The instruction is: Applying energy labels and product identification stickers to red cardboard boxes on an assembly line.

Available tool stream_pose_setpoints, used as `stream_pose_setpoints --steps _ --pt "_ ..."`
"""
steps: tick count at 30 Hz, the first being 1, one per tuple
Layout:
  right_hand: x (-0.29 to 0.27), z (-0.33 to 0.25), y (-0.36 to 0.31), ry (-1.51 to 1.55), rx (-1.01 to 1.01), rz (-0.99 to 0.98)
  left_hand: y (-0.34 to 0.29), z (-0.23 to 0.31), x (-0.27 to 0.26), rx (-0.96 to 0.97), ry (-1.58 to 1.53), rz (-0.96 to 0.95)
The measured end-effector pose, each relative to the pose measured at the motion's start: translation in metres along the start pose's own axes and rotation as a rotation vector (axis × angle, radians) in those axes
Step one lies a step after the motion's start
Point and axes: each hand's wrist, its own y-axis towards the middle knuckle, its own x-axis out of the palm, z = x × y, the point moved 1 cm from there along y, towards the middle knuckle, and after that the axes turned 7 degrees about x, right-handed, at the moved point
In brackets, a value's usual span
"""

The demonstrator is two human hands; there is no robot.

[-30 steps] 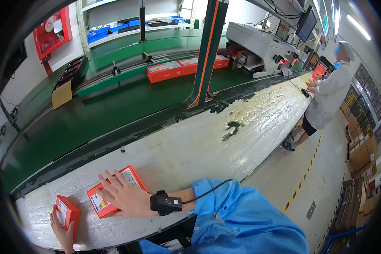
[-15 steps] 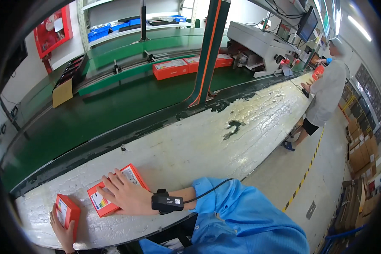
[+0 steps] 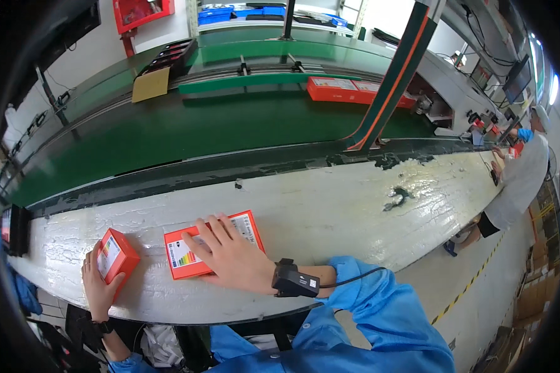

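Red box, flat, under right grip

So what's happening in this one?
A person stands at a pale worktop with both hands on red boxes. The left hand curls around the near end of the left red box; the right hand lies spread over the right red box. More red boxes stand in a row on the green surface beyond.
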Motion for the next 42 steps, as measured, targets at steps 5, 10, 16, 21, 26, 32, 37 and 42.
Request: stream_pose_setpoints --steps 5,10,16,21,26,32,37,42 --pt "0.007 -0.007 0.006 -0.013 -0.028 0.013 -0.011 -0.013 0.0 0.016 -0.029 0.029" --pt "0.015 0.0 0.0 0.045 -0.028 0.106 -0.005 -0.014 0.006 0.042 -0.061 0.003" --pt "0.022 -0.002 0.002 0.019 -0.05 0.088 -0.01 -0.03 0.013 0.056 -0.033 0.014" --pt "0.022 -0.004 0.002 0.035 -0.026 0.08 -0.008 -0.028 0.011 0.041 -0.067 0.005" --pt "0.021 -0.004 0.001 0.018 -0.033 0.092 -0.007 -0.02 0.007 0.035 -0.083 -0.002" --pt "0.021 -0.005 0.002 0.026 -0.032 0.099 -0.008 -0.024 0.008 0.058 -0.112 0.017" --pt "0.022 -0.006 0.004 0.023 -0.038 0.108 -0.008 -0.031 0.01 0.078 -0.07 0.027" --pt "0.026 -0.001 0.0 -0.005 -0.001 0.088 -0.002 -0.031 0.01 0.117 -0.05 -0.016"
